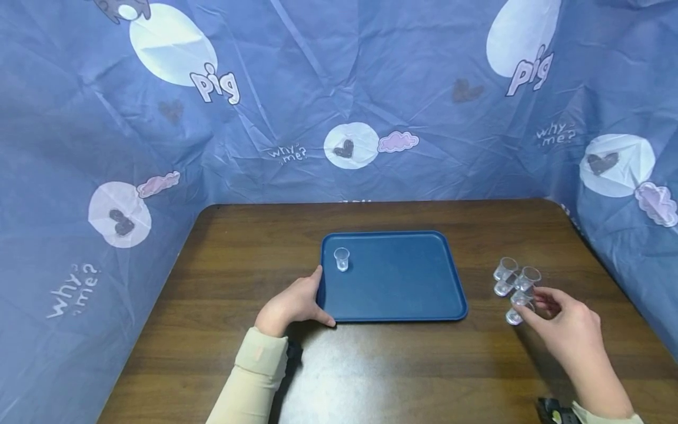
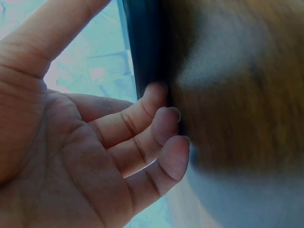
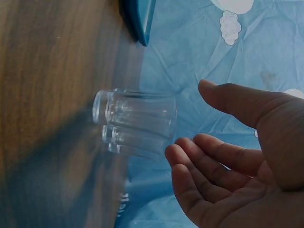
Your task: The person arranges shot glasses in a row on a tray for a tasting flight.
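A blue rectangular tray (image 1: 394, 280) lies on the table with one small clear shot glass (image 1: 342, 259) upright near its far left corner. Around the tray's near left corner my left hand (image 1: 294, 301) is spread, the thumb at the front edge and the fingers against the left side. Several more shot glasses (image 1: 528, 277) stand close together to the right of the tray. Beside the nearest of them is my right hand (image 1: 569, 324), its thumb and fingers apart. In the right wrist view a gap shows between my fingertips (image 3: 176, 154) and the glasses (image 3: 142, 114).
The brown wooden table (image 1: 392, 371) bears the tray and glasses. A blue printed cloth (image 1: 296, 106) hangs behind the table and along both sides. Dark wrist straps (image 1: 556, 412) show at both sleeves.
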Action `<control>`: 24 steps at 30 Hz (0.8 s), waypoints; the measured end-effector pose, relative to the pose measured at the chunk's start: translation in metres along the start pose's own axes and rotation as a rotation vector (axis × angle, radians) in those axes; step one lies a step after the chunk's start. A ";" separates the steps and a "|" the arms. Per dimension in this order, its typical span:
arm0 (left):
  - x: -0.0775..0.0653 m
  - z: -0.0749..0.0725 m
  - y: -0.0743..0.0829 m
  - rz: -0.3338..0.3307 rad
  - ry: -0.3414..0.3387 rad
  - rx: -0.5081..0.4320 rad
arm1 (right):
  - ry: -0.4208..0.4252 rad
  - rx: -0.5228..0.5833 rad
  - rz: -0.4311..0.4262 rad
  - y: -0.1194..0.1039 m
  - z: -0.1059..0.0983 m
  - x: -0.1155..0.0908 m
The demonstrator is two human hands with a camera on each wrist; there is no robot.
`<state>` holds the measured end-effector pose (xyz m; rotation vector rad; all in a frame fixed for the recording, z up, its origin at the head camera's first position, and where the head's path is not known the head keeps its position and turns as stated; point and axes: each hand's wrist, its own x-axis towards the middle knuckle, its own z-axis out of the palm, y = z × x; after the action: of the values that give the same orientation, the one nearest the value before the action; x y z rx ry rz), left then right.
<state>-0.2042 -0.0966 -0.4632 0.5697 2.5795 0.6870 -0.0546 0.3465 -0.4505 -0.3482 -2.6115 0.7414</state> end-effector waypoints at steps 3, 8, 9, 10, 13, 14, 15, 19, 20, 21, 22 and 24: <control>0.000 -0.001 0.000 0.001 0.002 0.002 | -0.023 -0.008 -0.001 0.002 0.000 -0.001; -0.001 -0.002 0.001 -0.002 0.002 -0.008 | -0.110 -0.018 0.016 0.006 0.001 -0.001; -0.001 -0.002 0.001 0.001 0.002 -0.009 | -0.130 -0.021 0.022 0.007 0.002 0.000; -0.001 -0.002 0.000 0.000 0.002 -0.010 | -0.145 -0.022 0.028 0.008 0.002 0.000; -0.001 -0.001 0.000 0.006 0.004 -0.010 | -0.176 -0.038 0.038 0.012 0.004 0.000; -0.001 -0.001 0.000 0.007 0.005 -0.010 | -0.181 -0.042 0.040 0.013 0.004 0.000; -0.001 -0.002 0.001 0.007 0.005 -0.011 | -0.183 -0.045 0.040 0.014 0.005 0.001; -0.001 -0.001 0.001 0.006 0.004 -0.010 | -0.183 -0.045 0.045 0.017 0.008 0.000; -0.001 -0.001 0.001 0.006 0.004 -0.008 | -0.182 -0.044 0.047 0.017 0.009 0.000; -0.001 -0.001 0.000 0.005 0.004 -0.005 | -0.185 -0.041 0.052 0.018 0.009 0.000; -0.001 -0.001 0.000 0.005 0.004 -0.002 | -0.187 -0.041 0.056 0.018 0.009 -0.001; 0.000 0.000 0.000 0.007 0.004 0.002 | -0.193 -0.039 0.057 0.019 0.010 -0.001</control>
<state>-0.2041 -0.0971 -0.4633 0.5788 2.5837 0.6888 -0.0553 0.3576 -0.4695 -0.3806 -2.8107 0.7794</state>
